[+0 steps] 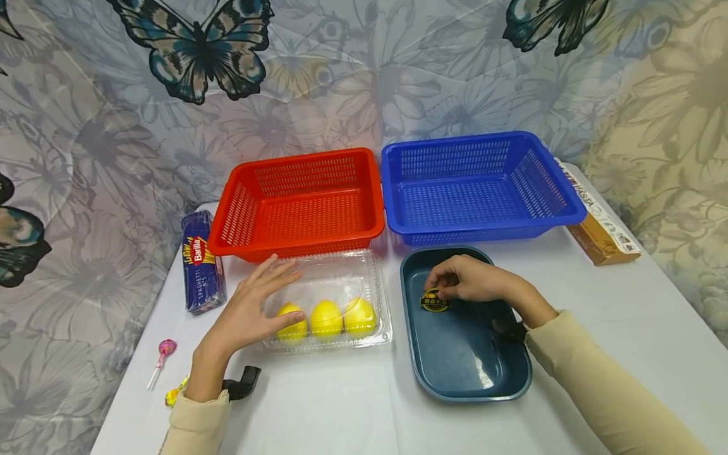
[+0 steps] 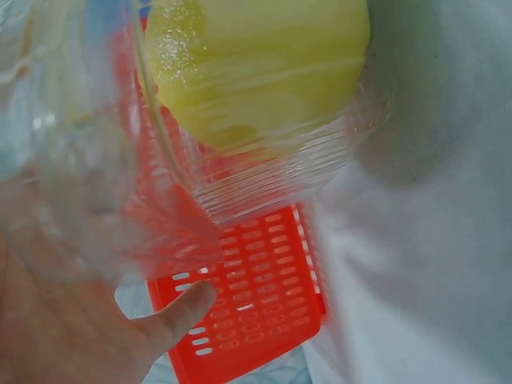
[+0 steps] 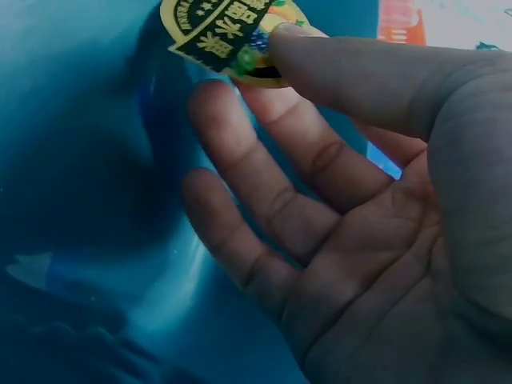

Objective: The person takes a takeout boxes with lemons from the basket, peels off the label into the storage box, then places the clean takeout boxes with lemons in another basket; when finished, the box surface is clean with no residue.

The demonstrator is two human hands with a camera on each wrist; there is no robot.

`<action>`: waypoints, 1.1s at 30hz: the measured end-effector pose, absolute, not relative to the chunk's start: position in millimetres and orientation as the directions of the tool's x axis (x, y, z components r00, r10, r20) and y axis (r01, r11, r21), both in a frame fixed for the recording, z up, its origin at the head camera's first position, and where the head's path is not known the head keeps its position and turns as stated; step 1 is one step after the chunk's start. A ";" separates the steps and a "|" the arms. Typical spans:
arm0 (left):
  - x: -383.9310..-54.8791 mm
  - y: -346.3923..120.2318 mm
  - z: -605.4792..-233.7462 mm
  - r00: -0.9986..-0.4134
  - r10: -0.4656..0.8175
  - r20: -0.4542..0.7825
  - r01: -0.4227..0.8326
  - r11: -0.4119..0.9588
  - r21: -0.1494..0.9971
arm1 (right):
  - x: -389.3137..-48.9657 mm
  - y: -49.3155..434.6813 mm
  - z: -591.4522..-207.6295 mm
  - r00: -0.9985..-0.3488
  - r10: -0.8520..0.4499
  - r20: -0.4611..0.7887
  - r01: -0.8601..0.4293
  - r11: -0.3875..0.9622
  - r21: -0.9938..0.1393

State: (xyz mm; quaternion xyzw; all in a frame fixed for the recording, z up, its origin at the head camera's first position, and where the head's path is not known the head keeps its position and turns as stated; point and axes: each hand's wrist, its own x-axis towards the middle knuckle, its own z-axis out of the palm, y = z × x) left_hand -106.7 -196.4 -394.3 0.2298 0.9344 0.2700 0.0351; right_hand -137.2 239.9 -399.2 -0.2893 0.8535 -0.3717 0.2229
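A clear plastic clamshell container (image 1: 341,272) stands before the red basket, with three yellow, lemon-like fruits (image 1: 327,318) in a row inside. My left hand (image 1: 250,309) is spread over its left side, fingers apart and thumb stretched over the leftmost fruit. Close up in the left wrist view, one fruit (image 2: 256,72) shows through the clear wall. Over the dark teal tray (image 1: 455,360), my right hand (image 1: 472,278) pinches a black-and-gold fruit label (image 3: 232,36) between thumb and index finger. The label bears printed fruit and characters; the other fingers are loosely bent.
Behind stand a red basket (image 1: 309,212) and a blue basket (image 1: 455,199), side by side. A blue spaghetti pack (image 1: 203,265) lies at left, a pasta box (image 1: 605,230) at right. A pink lollipop (image 1: 166,349) and a yellow-wrapped candy (image 1: 173,396) lie near the left edge.
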 end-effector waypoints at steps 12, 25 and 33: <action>-107.1 -196.6 -394.7 -0.893 0.445 0.065 0.410 0.744 0.528 | -134.0 241.4 -398.4 -0.748 -0.632 -0.201 -0.315 0.605 -0.732; -107.6 -197.5 -396.2 -0.894 0.444 0.062 0.406 0.745 0.529 | -132.3 238.9 -395.2 -0.773 -0.605 -0.189 -0.376 0.678 -0.632; -107.1 -196.7 -395.4 -0.897 0.438 0.060 0.401 0.749 0.528 | -132.0 244.1 -393.5 -0.778 -0.607 -0.162 -0.370 0.652 -0.662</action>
